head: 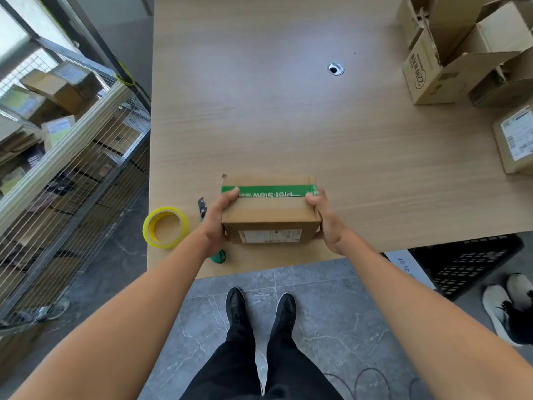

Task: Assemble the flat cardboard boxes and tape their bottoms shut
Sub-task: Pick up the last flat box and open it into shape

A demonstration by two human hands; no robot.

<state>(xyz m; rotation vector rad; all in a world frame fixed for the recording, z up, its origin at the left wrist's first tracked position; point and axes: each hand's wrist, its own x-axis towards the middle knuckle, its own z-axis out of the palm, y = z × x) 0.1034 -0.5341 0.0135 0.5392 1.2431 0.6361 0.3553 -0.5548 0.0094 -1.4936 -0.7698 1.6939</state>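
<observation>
**At the near tabletop edge: one taped box, held at both ends**

Head view.

Item 1. Cardboard box (269,215), small, closed, resting on the tabletop (288,125) close to its near edge, straight ahead of the person. The long axis runs left to right. A printed label faces the person on the near side.

Item 2. Green tape (271,192), one strip along the top seam, parallel to the long axis and reaching both ends.

Item 3. Left hand (217,217), clasping the box's left end, thumb laid on top over the tape end.

Item 4. Right hand (324,217), clasping the right end likewise, thumb on the tape. The box sits squarely between the two hands, neither nearer. Judgement: the seam looks sealed, so a lift or turn would pivot on this two-ended hold.

Item 5. Yellow tape roll (165,228), lying flat just left of the left wrist.

Item 6. Green-handled tool (218,256), mostly hidden under the left forearm; kind not determinable.

Item 7. Open boxes (441,67), far right corner, flaps up, well apart from the work. A labelled parcel (516,142) lies nearer along the right edge.

Item 8. Surroundings: pale wood-grain tabletop with a cable grommet (335,68); wire cage (72,174) of parcels at left; black crate (467,264) on the grey tiled floor (317,298) at right.
</observation>
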